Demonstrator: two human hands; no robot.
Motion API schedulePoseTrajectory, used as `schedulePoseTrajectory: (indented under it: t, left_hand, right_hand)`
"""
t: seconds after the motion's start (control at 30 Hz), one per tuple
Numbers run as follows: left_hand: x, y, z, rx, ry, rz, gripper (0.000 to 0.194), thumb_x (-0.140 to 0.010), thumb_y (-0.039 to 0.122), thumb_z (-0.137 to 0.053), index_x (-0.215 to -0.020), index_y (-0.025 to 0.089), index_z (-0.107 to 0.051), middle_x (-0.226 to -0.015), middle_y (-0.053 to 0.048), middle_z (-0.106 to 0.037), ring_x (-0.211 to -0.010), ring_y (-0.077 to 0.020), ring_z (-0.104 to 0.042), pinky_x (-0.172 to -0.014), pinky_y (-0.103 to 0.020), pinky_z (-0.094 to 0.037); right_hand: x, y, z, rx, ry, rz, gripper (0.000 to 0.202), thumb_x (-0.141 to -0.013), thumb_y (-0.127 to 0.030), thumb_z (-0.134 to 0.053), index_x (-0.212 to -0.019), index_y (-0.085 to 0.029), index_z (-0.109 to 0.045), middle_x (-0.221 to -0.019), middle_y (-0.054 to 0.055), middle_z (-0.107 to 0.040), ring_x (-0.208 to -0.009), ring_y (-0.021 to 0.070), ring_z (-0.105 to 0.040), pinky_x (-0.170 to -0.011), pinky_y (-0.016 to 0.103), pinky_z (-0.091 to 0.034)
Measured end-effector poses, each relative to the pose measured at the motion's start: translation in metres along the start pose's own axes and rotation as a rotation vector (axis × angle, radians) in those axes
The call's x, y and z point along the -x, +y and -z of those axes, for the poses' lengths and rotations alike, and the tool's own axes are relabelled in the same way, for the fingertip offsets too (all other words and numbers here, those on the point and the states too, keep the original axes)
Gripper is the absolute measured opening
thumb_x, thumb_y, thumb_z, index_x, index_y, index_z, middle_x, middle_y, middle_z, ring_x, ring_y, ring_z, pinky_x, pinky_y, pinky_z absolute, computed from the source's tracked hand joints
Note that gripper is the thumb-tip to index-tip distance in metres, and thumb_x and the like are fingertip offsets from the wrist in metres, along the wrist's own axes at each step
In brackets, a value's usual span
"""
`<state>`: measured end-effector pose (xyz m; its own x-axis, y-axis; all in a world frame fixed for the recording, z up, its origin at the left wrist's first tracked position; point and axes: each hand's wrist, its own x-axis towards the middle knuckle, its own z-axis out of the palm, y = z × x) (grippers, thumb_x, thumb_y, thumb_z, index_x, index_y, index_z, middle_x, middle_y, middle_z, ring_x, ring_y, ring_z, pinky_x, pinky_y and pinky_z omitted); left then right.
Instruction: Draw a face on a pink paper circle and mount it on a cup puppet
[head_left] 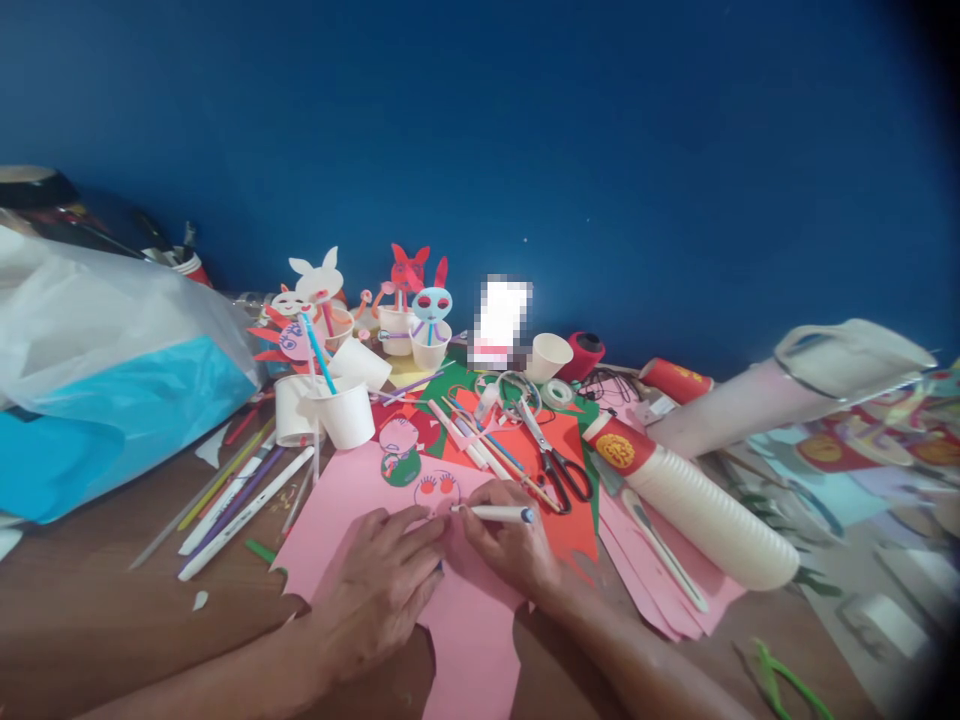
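A large pink paper with cut-out edges lies on the brown table. On it is a drawn round face with red eyes. My left hand lies flat on the paper just below the face, fingers spread. My right hand grips a white marker, its tip at the right side of the face. Just above the drawing are a pink round cut-out and a green one with a red spot.
Black-handled scissors and pens lie on orange paper. Stacked paper cups lie at right, green scissors at the lower right. Paper cups with rabbit figures stand behind; a plastic bag sits at left.
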<state>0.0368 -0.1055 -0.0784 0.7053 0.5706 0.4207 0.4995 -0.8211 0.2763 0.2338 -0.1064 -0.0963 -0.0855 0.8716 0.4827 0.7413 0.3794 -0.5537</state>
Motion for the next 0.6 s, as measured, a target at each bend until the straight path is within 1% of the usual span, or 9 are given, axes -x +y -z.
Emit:
schedulePoseTrajectory:
  t: [0.1,0.23,0.33,0.47,0.53,0.6]
  left_hand:
    - [0.0009,0.0005,0.0013,0.008,0.003,0.006,0.027,-0.093,0.016,-0.038,-0.09,0.02,-0.064,-0.114,-0.004,-0.068,-0.106,-0.0219,-0.057,-0.082,-0.037,-0.034]
    - [0.0003,0.0008,0.0022,0.016,0.014,-0.007,0.025,-0.094,0.015,-0.039,-0.098,0.019,-0.063,-0.108,-0.005,-0.07,-0.105,-0.0224,-0.058,-0.084,-0.037,-0.034]
    - [-0.0009,0.0012,0.0023,0.033,0.025,-0.004,0.025,-0.094,0.015,-0.038,-0.1,0.018,-0.062,-0.107,-0.005,-0.07,-0.106,-0.0223,-0.058,-0.084,-0.037,-0.033]
    - [-0.0018,0.0017,0.0018,0.051,0.051,0.007,0.024,-0.095,0.016,-0.038,-0.101,0.018,-0.062,-0.107,-0.004,-0.07,-0.105,-0.0218,-0.058,-0.083,-0.037,-0.032]
    - [-0.0019,0.0017,0.0015,0.05,0.055,0.006,0.024,-0.094,0.017,-0.039,-0.102,0.018,-0.062,-0.107,-0.004,-0.07,-0.104,-0.0213,-0.058,-0.082,-0.036,-0.033]
    - [-0.002,0.0018,0.0014,0.045,0.063,0.006,0.024,-0.094,0.016,-0.039,-0.1,0.019,-0.063,-0.106,-0.003,-0.07,-0.104,-0.0207,-0.058,-0.081,-0.036,-0.033]
  right_hand:
    - [0.0003,-0.0001,0.0002,-0.003,-0.007,-0.005,0.012,-0.084,-0.022,-0.054,-0.073,-0.02,-0.056,-0.062,0.002,-0.062,-0.06,0.0163,-0.058,-0.06,0.027,-0.042]
    - [0.0006,0.0001,-0.0005,-0.013,-0.005,-0.02,0.011,-0.083,-0.021,-0.055,-0.072,-0.02,-0.056,-0.061,0.002,-0.061,-0.059,0.0163,-0.057,-0.059,0.027,-0.042]
    - [-0.0005,-0.0006,-0.0002,-0.03,0.011,-0.019,0.011,-0.082,-0.02,-0.055,-0.072,-0.02,-0.057,-0.062,0.002,-0.062,-0.06,0.0169,-0.058,-0.06,0.027,-0.043]
    - [-0.0025,-0.002,0.0016,-0.113,0.065,-0.087,0.012,-0.081,-0.018,-0.055,-0.07,-0.02,-0.056,-0.062,0.001,-0.063,-0.061,0.0161,-0.058,-0.059,0.027,-0.044]
    - [-0.0027,-0.0021,0.0021,-0.14,0.074,-0.124,0.011,-0.08,-0.019,-0.056,-0.069,-0.02,-0.056,-0.061,0.001,-0.062,-0.059,0.0156,-0.058,-0.058,0.026,-0.044]
    - [-0.0023,-0.0018,0.0018,-0.142,0.072,-0.125,0.01,-0.08,-0.019,-0.057,-0.07,-0.021,-0.057,-0.062,0.001,-0.062,-0.059,0.0156,-0.058,-0.057,0.026,-0.045]
